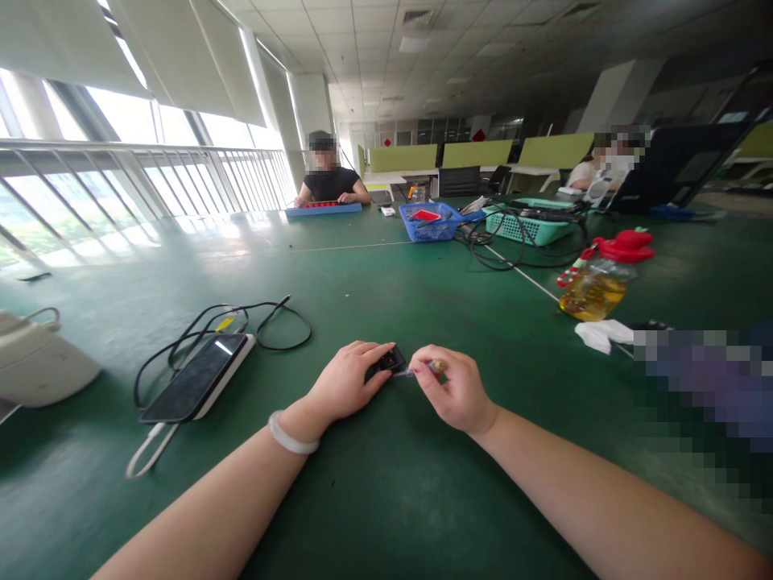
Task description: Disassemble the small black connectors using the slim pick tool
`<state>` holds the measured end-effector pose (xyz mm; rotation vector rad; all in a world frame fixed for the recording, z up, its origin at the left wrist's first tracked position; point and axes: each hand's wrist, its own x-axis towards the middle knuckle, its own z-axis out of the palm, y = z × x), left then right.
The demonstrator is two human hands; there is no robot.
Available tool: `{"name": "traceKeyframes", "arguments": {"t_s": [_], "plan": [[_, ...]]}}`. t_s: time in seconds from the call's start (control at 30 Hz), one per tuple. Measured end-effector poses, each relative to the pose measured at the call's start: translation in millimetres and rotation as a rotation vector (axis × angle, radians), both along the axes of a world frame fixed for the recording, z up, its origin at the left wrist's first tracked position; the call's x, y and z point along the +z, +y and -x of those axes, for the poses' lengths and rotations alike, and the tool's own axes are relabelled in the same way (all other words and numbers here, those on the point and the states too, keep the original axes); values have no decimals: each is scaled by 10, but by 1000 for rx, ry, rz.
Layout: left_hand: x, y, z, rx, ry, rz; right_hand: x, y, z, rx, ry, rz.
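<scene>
Near the middle of the green table (386,282), my left hand (349,379) holds a small black object (391,360) against the surface between thumb and fingers. My right hand (456,391) pinches a slim tool with a tan, rounded end (437,366). The tool's thin tip points left and reaches the black object's right side; whether it touches is too small to tell. Both forearms come from the bottom of the view, and a white bangle circles my left wrist.
A phone (196,379) with cables lies left, beyond it a beige container (42,362). A red-lidded bottle (597,282) and white tissue (604,334) are right. Blue (430,229) and green baskets (528,228) with black cables stand farther back. A person sits across, others at right.
</scene>
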<state>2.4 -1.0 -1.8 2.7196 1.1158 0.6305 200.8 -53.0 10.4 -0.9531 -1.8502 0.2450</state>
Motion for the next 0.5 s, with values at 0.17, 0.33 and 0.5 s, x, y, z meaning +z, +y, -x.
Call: {"name": "traceKeyframes", "arguments": {"t_s": [0.17, 0.33, 0.5], "plan": [[-2, 1, -4, -7, -1, -15, 0, -5, -11, 2, 3, -1], [-16, 13, -1, -7, -8, -17, 4, -5, -8, 0, -1, 0], [-18, 17, 0, -11, -6, -23, 4, -1, -3, -5, -5, 3]]}}
